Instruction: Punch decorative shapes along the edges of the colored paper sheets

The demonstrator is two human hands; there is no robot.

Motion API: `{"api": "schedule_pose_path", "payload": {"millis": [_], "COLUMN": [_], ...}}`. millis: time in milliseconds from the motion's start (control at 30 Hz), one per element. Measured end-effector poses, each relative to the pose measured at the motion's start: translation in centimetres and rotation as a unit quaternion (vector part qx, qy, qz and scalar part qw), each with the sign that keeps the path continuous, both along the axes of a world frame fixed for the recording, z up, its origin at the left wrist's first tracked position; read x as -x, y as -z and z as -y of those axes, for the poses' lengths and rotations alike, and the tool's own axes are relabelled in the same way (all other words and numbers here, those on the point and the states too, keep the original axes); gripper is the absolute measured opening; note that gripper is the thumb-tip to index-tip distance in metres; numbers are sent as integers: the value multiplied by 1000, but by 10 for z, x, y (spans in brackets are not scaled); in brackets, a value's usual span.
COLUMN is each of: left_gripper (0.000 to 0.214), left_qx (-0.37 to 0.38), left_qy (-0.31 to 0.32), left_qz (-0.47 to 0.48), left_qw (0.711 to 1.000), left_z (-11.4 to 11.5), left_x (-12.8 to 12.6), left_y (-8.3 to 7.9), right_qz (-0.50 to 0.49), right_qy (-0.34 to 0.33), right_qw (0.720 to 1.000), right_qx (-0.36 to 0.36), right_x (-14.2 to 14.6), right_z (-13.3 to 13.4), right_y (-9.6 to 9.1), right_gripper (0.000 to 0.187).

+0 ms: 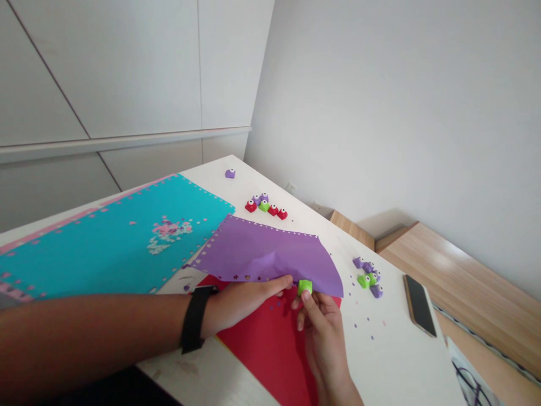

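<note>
My left hand [243, 307], with a black wristband [193, 318] on its wrist, grips the near edge of a purple paper sheet [262, 254]. That edge is dotted with small punched holes. My right hand [323, 338] pinches a green craft punch [305, 287], which sits on the sheet's lower right edge, close to my left fingertips. Beneath both hands lies a red paper sheet [270, 344], partly hidden by them and the purple sheet.
A punched turquoise paper sheet [105, 254] lies on the white table [380, 349] at left. Several red, purple and green craft punches [264, 206] stand beyond, with more [367, 276] at right. Small paper dots are scattered nearby. A phone [419, 305] lies near the table's right edge.
</note>
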State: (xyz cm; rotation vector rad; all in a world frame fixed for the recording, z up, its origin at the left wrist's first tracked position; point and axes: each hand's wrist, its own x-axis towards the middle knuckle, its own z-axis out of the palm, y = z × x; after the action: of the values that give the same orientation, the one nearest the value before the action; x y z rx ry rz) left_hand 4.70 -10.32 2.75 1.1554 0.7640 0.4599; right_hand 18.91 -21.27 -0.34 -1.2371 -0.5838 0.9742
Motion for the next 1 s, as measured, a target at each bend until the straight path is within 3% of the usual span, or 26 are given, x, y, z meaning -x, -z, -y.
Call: {"api": "schedule_pose_path", "payload": {"millis": [600,767,1000], "left_gripper": [25,33,35], "left_qx": [9,33,78], "left_qy": [-11,18,-58], "left_qz": [19,46,59], "left_qw": [1000,998,994], "left_z": [2,1,-1], "left_x": [-1,-2,-4], "left_y": [2,6,14], "right_qz": [-5,-21,-95], "right_qy": [28,-9,-116], "right_qw": [1000,1000,989], "right_qx": [-8,-7,15], "right_x": [3,2,-9], "right_z": [-3,-6,2], "right_y": [0,-2,-18], "right_gripper": [24,22,27]}}
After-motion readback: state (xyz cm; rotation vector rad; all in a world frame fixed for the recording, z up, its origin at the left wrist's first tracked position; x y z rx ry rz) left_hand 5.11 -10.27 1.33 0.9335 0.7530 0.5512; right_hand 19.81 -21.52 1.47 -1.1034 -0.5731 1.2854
